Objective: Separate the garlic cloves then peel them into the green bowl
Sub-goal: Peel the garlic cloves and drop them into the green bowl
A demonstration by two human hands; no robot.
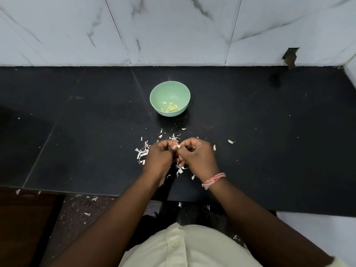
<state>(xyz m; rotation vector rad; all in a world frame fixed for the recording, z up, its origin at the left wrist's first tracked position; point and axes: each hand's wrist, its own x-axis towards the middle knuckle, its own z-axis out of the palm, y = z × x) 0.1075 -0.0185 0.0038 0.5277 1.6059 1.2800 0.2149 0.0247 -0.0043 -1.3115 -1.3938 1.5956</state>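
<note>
A view from above, looking down at a black counter (250,122) set against a white marble-patterned wall (173,29). Two bare forearms reach forward from the bottom edge, and the hands meet near the middle of the counter.

The left hand (160,156) and the right hand (196,154) are drawn close together, fingers curled inward on both. Between their fingertips sits a small pale garlic clove (178,146), pinched from both sides (only a sliver of it shows between the fingers). A pink thread band (212,180) wraps the right wrist.

Beyond the hands, farther back on the counter, stands a green bowl (159,89). A small cluster of peeled yellowish cloves (170,107) lies in its bottom, toward the near side.

White papery garlic skins (142,152) are scattered on the counter around and under the hands, thickest to the left. To the right of the right hand, two unpeeled cloves rest on the counter: one (214,147) just beside the hand, the other (230,141) a little farther out.

More skin flakes (87,213) lie on the speckled floor (77,224) below the counter's near edge. At the bottom of the frame is the front of a cream buttoned shirt (188,247).
</note>
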